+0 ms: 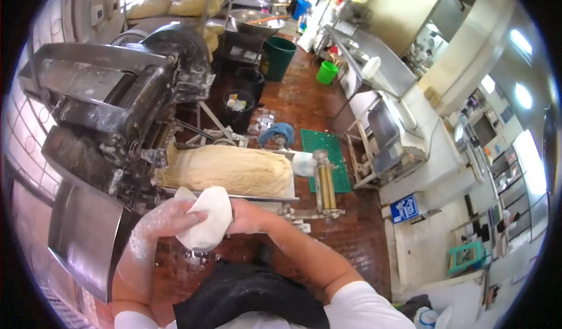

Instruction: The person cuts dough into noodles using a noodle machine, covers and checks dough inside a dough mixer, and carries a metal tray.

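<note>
A white, flat, rounded piece [206, 220], which looks like a cloth or a dough sheet, is held up in front of my apron. My left hand [171, 216] grips its left side, with the thumb across its face. At its right edge my right hand [247, 216] holds on, the fingers partly hidden behind it. Just beyond the hands, a long mass of pale dough [228, 169] lies on a metal tray [281, 199] by the machine. Flour coats my left forearm.
A dark roller machine [117, 106] stands at the left, with a metal chute [88, 235] below. A brass-coloured roller [325, 185] is right of the dough. Beyond are a green mat [342, 176], bins [278, 59] and a metal table [380, 65].
</note>
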A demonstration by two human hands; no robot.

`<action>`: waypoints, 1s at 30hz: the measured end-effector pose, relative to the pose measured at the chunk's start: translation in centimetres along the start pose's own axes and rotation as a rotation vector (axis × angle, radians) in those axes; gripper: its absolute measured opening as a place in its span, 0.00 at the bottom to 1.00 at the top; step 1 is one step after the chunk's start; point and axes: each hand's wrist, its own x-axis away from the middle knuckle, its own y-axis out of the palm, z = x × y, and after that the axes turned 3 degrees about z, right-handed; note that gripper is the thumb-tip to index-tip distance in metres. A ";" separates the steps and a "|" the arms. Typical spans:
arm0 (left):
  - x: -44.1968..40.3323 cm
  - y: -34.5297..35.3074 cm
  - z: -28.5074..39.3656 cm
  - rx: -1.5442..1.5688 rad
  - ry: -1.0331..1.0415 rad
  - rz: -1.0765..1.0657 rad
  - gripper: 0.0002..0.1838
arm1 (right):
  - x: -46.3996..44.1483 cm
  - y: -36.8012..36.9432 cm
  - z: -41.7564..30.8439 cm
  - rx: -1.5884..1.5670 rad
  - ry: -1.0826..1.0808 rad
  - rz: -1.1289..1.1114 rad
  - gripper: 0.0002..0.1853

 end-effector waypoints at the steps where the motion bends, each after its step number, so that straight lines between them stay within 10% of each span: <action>1: -0.2 0.0 0.7 0.075 0.000 0.052 0.18 | 0.0 0.2 0.0 -0.038 0.022 0.008 0.29; 9: -1.2 0.8 1.0 0.333 0.171 0.411 0.20 | 1.7 -3.6 -1.1 0.126 0.290 0.308 0.27; 17: -2.2 0.4 0.7 0.150 0.184 0.536 0.16 | 4.3 -5.9 -0.1 0.440 0.109 0.184 0.27; 30: -3.0 0.5 0.1 0.313 0.259 0.601 0.16 | 6.2 -6.9 2.2 -0.574 0.355 0.401 0.24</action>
